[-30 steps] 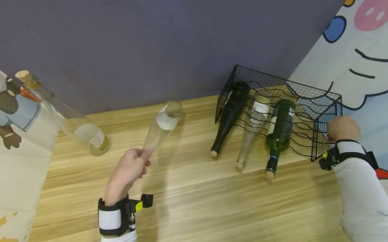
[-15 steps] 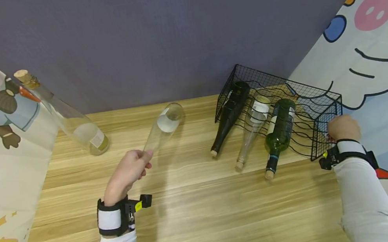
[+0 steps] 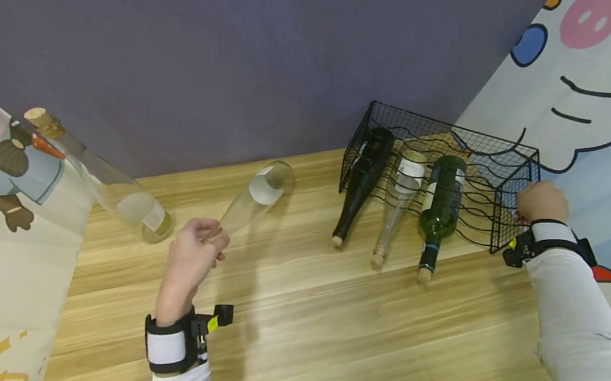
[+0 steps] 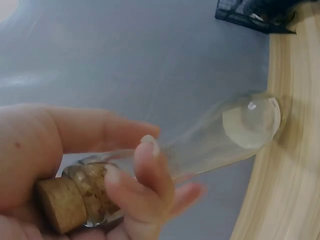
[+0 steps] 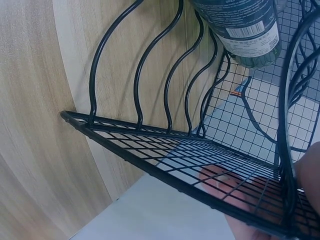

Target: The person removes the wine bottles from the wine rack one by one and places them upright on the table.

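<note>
My left hand (image 3: 193, 252) holds a clear glass bottle (image 3: 253, 197) with a white label by its neck, the bottle tilted and its base toward the back right. In the left wrist view its cork (image 4: 62, 205) lies against my palm, with fingers curled round the neck. At the right, my right hand (image 3: 543, 201) grips the end panel of a black wire bottle rack (image 3: 512, 190); in the right wrist view fingertips (image 5: 227, 187) show through the mesh. The rack bears a black bottle (image 3: 362, 178), a clear bottle (image 3: 399, 202) and a green bottle (image 3: 441, 201), corks facing forward.
A second clear bottle (image 3: 127, 200) with a cork stands upright at the left on the wooden tabletop (image 3: 321, 338). Behind the table is a dark grey-blue panel (image 3: 248, 66). Printed white walls close off both sides, the right one beside the rack.
My left hand has shifted a little left and up, and its hold on the bottle's neck has changed. The bottle leans over slightly more, base moving right. The right hand stays on the rack.
</note>
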Demonstrator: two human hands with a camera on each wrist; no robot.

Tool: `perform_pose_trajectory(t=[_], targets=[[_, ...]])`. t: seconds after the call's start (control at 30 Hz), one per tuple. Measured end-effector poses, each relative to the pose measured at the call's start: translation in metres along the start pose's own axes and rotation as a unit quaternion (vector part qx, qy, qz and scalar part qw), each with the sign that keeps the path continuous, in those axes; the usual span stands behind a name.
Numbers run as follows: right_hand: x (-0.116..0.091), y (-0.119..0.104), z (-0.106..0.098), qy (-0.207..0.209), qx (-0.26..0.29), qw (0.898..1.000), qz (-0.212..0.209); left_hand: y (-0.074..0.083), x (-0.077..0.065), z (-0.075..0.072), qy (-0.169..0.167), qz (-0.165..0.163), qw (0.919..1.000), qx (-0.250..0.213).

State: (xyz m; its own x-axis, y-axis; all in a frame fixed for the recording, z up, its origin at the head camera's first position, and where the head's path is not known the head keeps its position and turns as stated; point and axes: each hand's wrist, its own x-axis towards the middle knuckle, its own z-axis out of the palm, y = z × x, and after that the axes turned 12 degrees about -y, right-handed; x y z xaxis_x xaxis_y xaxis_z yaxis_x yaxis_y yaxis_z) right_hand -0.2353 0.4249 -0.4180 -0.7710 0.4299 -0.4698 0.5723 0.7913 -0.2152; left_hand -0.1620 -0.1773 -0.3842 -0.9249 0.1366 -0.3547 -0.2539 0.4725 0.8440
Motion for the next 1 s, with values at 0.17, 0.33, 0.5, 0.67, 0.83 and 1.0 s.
perform_pose_trajectory(t=[0.17,0.33,0.5,0.67,0.83,1.0], targets=[[0.001,0.0,0.001,0.001,0.007,1.0,0.003,0.0,0.001,0.002,0.054,0.025,0.9982,0.004],[0.0,0.0,0.002,0.007,0.002,1.0,0.001,0.001,0.004,0.005,0.12,0.057,0.991,-0.012],[-0.001,0.0,0.002,0.011,-0.004,1.0,0.001,0.001,0.008,0.011,0.201,0.109,0.9706,-0.077],[-0.002,-0.001,0.003,0.013,-0.004,1.0,0.005,-0.002,0.014,0.017,0.264,0.2,0.9276,-0.172],[-0.002,-0.002,0.002,0.013,-0.001,1.0,0.011,-0.009,0.029,0.02,0.306,0.28,0.8752,-0.248],[-0.002,-0.002,0.001,0.009,0.004,1.0,0.017,-0.017,0.048,0.025,0.327,0.35,0.8108,-0.337]])
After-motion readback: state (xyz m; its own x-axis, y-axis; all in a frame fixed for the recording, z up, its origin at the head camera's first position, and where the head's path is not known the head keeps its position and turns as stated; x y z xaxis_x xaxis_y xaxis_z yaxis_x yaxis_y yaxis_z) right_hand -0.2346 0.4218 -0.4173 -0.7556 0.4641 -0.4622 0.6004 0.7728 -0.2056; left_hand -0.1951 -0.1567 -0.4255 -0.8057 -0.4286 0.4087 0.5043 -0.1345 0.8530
